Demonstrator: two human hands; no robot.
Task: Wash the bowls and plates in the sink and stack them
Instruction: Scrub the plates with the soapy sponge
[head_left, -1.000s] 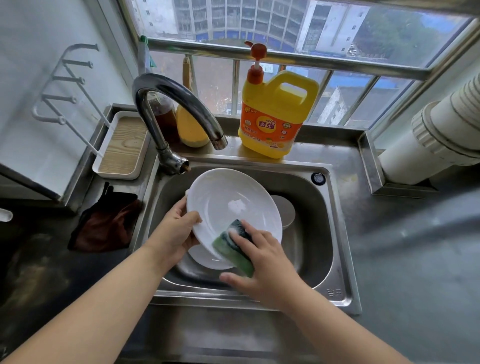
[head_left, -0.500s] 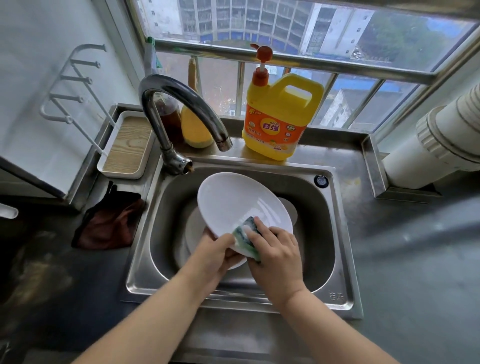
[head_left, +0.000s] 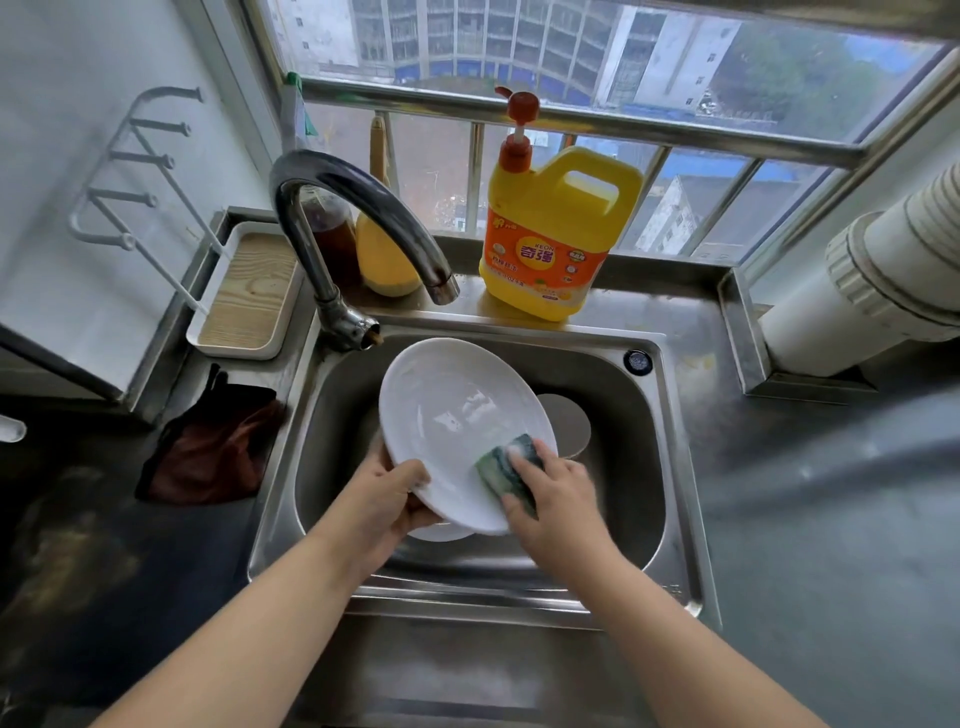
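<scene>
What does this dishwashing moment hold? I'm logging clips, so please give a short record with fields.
setting: steel sink under a window
left hand: grips the white plate by its lower rim, tilted over the basin
right hand: presses a green sponge on the plate's lower right
other dishes: more white ware in the basin beneath
faucet: no water visible
behind sink: yellow detergent jug
left of sink: dark cloth, wooden tray
</scene>
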